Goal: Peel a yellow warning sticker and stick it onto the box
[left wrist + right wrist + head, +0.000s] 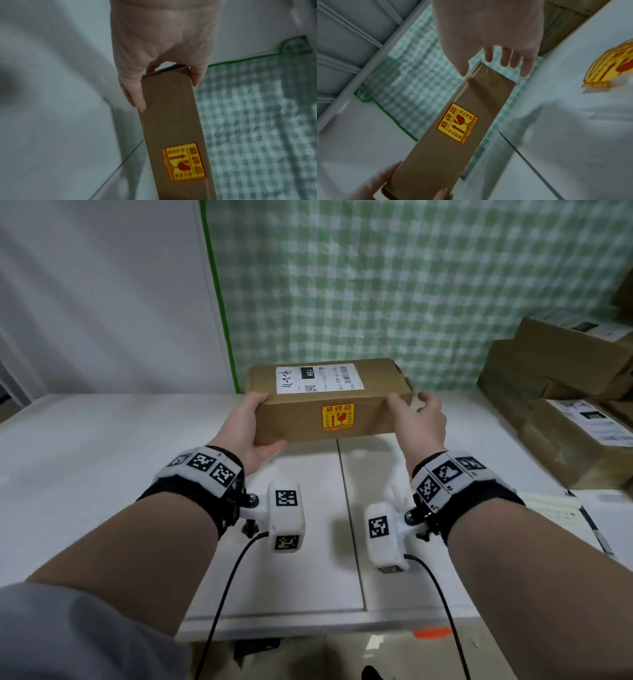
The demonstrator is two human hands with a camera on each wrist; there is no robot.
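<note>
A long brown cardboard box [294,419] with a white shipping label [318,379] on top is held above the white table [102,460]. A yellow warning sticker [338,417] with red print is stuck flat on the side facing me, also seen as the sticker [184,161] and the sticker [457,123]. My left hand [253,422] grips the box's left end, thumb underneath and fingers on top. My right hand [414,412] is at the right end, with only the thumb at the box's edge. Its fingers [505,59] are straight and spread just past the end.
Several cardboard parcels [565,364] are stacked at the right, reaching onto the table. More yellow stickers [611,65] lie on the table to the right. A green checked cloth [411,285] hangs behind. A seam [349,508] runs down the tabletop.
</note>
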